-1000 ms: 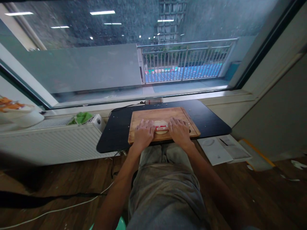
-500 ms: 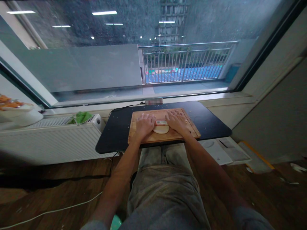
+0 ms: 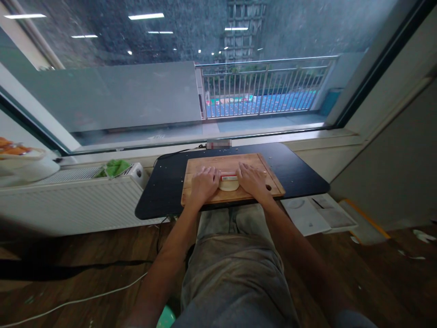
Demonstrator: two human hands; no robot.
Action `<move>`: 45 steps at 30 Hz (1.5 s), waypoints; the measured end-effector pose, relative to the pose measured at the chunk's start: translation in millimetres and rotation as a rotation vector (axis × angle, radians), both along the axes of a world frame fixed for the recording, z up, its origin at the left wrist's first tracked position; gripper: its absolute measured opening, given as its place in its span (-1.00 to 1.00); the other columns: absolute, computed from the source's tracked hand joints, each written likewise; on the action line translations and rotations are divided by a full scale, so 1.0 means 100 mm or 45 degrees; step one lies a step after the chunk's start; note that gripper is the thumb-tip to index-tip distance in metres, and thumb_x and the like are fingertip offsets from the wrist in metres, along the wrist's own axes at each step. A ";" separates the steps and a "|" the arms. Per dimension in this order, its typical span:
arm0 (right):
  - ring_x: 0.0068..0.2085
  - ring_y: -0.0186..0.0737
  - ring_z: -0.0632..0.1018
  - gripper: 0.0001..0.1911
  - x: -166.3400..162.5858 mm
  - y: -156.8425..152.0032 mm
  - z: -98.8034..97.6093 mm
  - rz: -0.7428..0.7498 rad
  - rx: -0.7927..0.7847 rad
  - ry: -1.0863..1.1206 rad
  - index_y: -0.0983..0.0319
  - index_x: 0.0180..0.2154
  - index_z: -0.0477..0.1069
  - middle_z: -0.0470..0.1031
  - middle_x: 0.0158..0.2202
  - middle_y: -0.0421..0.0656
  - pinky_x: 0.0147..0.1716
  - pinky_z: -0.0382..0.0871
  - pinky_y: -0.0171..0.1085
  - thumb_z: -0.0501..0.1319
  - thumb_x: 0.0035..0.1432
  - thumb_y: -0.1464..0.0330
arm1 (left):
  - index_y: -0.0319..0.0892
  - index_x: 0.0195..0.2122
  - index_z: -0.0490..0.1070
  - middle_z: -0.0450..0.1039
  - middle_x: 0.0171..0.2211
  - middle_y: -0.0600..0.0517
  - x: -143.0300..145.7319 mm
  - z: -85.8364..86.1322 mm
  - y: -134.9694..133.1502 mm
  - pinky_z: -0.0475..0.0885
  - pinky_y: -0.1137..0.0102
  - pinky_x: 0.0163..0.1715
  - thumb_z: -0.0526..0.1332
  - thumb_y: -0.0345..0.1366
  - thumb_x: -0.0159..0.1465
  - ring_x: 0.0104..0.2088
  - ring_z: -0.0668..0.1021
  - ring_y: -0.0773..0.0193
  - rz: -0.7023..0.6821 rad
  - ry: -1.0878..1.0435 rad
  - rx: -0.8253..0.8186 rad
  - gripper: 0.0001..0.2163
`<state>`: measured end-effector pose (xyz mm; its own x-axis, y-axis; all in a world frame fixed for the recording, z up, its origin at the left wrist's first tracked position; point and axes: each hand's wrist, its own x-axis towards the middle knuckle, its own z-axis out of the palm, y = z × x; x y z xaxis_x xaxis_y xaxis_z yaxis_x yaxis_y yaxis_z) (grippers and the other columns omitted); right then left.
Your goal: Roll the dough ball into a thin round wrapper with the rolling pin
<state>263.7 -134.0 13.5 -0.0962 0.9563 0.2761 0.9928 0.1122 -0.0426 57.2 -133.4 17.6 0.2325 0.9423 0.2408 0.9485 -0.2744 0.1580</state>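
My left hand (image 3: 206, 183) lies over the left end of a rolling pin (image 3: 228, 177), its fingers curled round it. On the other end is my right hand (image 3: 251, 181), closed over the pin in the same way. The short stretch of pin between them carries a red and white label. A flat, pale round of dough (image 3: 229, 186) shows under and in front of the pin. Its far edge is hidden by the pin. Beneath everything lies a wooden cutting board (image 3: 235, 161) with a hole near its right front corner.
The board rests on a black table (image 3: 293, 175) against a window ledge. To the left, a green cloth (image 3: 115, 168) lies on a white radiator (image 3: 78, 200). White boxes (image 3: 307, 216) sit below the table's right side. A pale cable (image 3: 112, 290) crosses the wooden floor.
My fingers, stretched further forward before, are now more curled over the pin. The right hand has come slightly back and left, and the board's hole now shows beside it.
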 end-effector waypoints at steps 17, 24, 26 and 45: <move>0.41 0.13 0.49 -0.39 -0.01 -0.24 -0.13 0.078 0.193 0.041 0.45 0.37 0.47 0.52 0.39 0.26 0.40 0.24 0.03 -0.13 0.64 0.27 | -0.03 0.58 0.28 0.28 0.57 -0.15 0.03 -0.22 -0.27 0.12 -0.41 0.51 -0.15 -0.03 0.65 0.63 0.16 -0.17 0.061 -0.055 0.013 -0.42; 0.35 0.05 0.51 -0.45 0.00 0.05 -0.03 0.086 0.138 0.009 0.32 0.30 0.51 0.63 0.26 0.16 0.31 0.30 -0.07 -0.13 0.66 0.27 | 0.03 0.59 0.26 0.37 0.52 -0.15 0.04 -0.16 -0.05 0.13 -0.40 0.50 -0.12 -0.06 0.65 0.62 0.17 -0.20 0.056 -0.041 0.039 -0.44; 0.30 0.05 0.53 -0.46 0.00 0.10 0.01 0.084 0.092 -0.022 0.30 0.24 0.56 0.65 0.22 0.14 0.28 0.33 -0.08 -0.14 0.67 0.26 | 0.01 0.58 0.28 0.38 0.51 -0.17 0.05 -0.15 0.00 0.14 -0.39 0.49 -0.12 -0.07 0.65 0.61 0.19 -0.21 0.047 -0.036 0.044 -0.44; 0.26 0.10 0.61 -0.42 -0.06 -0.37 -0.13 0.006 0.250 0.103 0.45 0.29 0.54 0.64 0.26 0.24 0.28 0.34 -0.05 -0.06 0.67 0.21 | -0.20 0.40 0.49 0.57 0.35 -0.20 -0.03 -0.16 -0.30 0.36 0.04 0.38 -0.09 -0.08 0.67 0.34 0.56 -0.09 -0.012 -0.056 0.076 -0.48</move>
